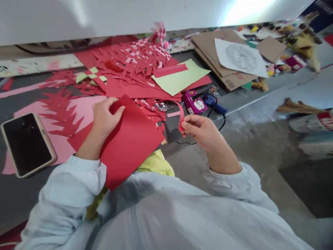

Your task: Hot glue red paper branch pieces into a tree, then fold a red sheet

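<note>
My left hand (pixel 102 118) grips the upper left edge of a red sheet of paper (pixel 132 139), with the thumb on the sheet. The sheet is tilted and reaches over the table's front edge toward my lap. To its right, my right hand (pixel 204 133) pinches the end of a narrow red paper strip (pixel 181 111), which curves up and back to the left. Beneath my left hand lies pink paper (pixel 83 106) with a fringed red paper piece (pixel 61 111) on it. A short pink strip (pixel 173 114) lies near my right hand.
A phone (pixel 27 144) lies at the left. Red paper scraps and woven checkered pieces (pixel 140 52) are heaped behind the sheet, beside light green paper (pixel 182 78). A purple box (pixel 194 102) and a blue corded tool (pixel 214 104) stand near the edge. Cardboard (pixel 208 52) lies farther right.
</note>
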### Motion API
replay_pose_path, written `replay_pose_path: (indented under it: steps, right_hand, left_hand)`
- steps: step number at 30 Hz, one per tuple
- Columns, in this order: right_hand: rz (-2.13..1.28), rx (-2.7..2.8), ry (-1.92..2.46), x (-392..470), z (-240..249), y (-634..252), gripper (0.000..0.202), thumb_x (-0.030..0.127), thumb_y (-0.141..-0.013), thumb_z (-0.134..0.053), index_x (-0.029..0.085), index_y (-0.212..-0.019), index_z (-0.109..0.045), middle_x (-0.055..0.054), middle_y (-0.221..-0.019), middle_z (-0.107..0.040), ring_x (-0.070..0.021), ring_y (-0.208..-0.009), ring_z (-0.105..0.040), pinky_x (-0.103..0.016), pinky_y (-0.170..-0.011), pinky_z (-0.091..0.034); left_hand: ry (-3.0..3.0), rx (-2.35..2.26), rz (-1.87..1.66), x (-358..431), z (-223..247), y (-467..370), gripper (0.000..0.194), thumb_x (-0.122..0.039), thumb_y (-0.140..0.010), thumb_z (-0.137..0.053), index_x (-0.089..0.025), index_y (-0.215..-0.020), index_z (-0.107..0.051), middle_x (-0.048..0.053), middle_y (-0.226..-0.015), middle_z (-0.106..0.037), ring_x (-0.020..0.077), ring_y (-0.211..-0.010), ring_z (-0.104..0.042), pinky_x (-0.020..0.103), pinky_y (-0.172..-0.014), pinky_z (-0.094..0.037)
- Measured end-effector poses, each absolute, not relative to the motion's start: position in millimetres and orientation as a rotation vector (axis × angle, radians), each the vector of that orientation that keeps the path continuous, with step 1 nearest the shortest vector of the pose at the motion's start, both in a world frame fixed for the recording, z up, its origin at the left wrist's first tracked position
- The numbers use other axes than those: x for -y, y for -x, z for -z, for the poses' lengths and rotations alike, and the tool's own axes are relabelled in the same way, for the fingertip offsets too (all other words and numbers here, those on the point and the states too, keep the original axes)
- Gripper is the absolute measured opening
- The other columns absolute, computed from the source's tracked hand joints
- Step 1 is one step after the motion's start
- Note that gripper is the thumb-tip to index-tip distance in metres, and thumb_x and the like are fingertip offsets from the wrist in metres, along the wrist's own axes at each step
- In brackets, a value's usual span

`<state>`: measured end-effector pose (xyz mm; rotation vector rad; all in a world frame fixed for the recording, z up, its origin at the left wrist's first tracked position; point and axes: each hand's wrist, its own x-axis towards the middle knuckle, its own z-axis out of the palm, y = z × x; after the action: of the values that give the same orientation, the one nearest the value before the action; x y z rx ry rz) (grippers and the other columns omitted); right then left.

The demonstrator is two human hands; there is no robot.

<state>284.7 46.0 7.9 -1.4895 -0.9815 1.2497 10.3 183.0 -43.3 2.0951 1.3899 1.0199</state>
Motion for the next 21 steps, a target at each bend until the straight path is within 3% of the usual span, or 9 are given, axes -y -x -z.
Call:
replay_pose_path:
  steps: [3, 5, 8, 11, 16, 21]
  right_hand:
    - [-1.217, 1.051, 1.480, -56, -21, -280, 0.036, 0.047, -0.061, -0.088, 0.019, -0.066, -0.067, 0.000, -0.060, -0.065, -0.0087, -0.051, -0.055, -0.023, -0.049, -0.047]
    - [-1.178, 1.063, 1.471, -65, -29, -273, 0.036, 0.046, -0.058, -0.090, 0.019, -0.068, -0.067, 0.001, -0.060, -0.065, -0.0089, -0.051, -0.055, -0.023, -0.048, -0.047]
    - [-1.116, 1.100, 1.399, -82, -42, -257, 0.038, 0.041, -0.059, -0.090, 0.023, -0.083, -0.068, 0.005, -0.059, -0.063, -0.0087, -0.049, -0.054, -0.023, -0.048, -0.047]
    - [-1.064, 1.150, 1.326, -98, -54, -234, 0.046, 0.035, -0.061, -0.089, 0.029, -0.101, -0.067, 0.008, -0.059, -0.061, -0.0092, -0.050, -0.053, -0.024, -0.049, -0.048]
    - [-1.077, 1.358, 1.299, -112, -64, -194, 0.019, 0.035, -0.066, -0.085, 0.025, -0.076, -0.073, 0.001, -0.064, -0.066, -0.0097, -0.054, -0.056, -0.025, -0.051, -0.048]
    - [-1.273, 1.418, 1.381, -114, -57, -171, 0.018, 0.033, -0.061, -0.086, 0.022, -0.072, -0.077, 0.000, -0.062, -0.068, -0.0094, -0.054, -0.058, -0.023, -0.051, -0.049]
  left_hand:
    - [-2.167, -1.462, -0.985, -179, 43, -13, 0.040, -0.031, -0.077, -0.067, -0.019, -0.115, -0.064, 0.010, -0.114, -0.071, 0.0296, -0.107, -0.063, 0.046, -0.096, -0.043]
    - [-2.151, -1.395, -1.096, -176, 41, -15, 0.039, -0.031, -0.077, -0.066, -0.020, -0.115, -0.065, 0.010, -0.115, -0.069, 0.0291, -0.111, -0.060, 0.046, -0.100, -0.039]
    - [-1.955, -1.079, -1.209, -171, 38, -17, 0.017, -0.033, -0.079, -0.065, -0.021, -0.089, -0.070, 0.007, -0.094, -0.071, 0.0238, -0.095, -0.061, 0.042, -0.095, -0.041]
    - [-1.871, -0.920, -1.161, -167, 34, -19, 0.032, -0.045, -0.088, -0.057, -0.022, -0.069, -0.068, 0.004, -0.072, -0.070, 0.0176, -0.074, -0.062, 0.034, -0.082, -0.047]
    - [-1.659, -0.755, -1.101, -163, 26, -18, 0.069, -0.066, -0.097, -0.028, -0.020, -0.077, -0.075, 0.006, -0.075, -0.075, 0.0163, -0.072, -0.067, 0.030, -0.069, -0.050]
    - [-1.134, -0.738, -1.245, -169, 19, -12, 0.062, -0.077, -0.081, -0.054, -0.020, -0.064, -0.072, 0.004, -0.072, -0.074, 0.0151, -0.070, -0.065, 0.029, -0.069, -0.047]
